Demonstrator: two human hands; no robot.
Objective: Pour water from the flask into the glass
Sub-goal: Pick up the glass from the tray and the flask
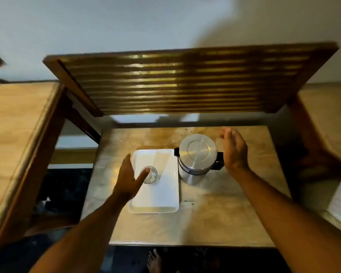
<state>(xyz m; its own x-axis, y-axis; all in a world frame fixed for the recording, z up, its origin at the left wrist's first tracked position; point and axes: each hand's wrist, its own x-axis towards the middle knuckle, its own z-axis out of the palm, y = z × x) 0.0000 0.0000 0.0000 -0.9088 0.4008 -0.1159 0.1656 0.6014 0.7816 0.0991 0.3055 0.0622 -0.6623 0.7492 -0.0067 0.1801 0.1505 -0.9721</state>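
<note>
A steel flask (197, 157) with a round lid and black side handles stands upright on the small table (215, 217). Left of it lies a white tray (161, 198), and a clear glass (151, 175) stands upright on the tray. My left hand (129, 177) is open beside the glass, thumb over its rim and fingers to its left; it does not grip it. My right hand (233, 149) is open just right of the flask, near the right handle, holding nothing.
A slatted wooden shelf (185, 81) overhangs the back of the table. A wooden surface (16, 134) stands at the left and another piece of furniture (327, 123) at the right. A bare foot (154, 261) shows below the table's front edge.
</note>
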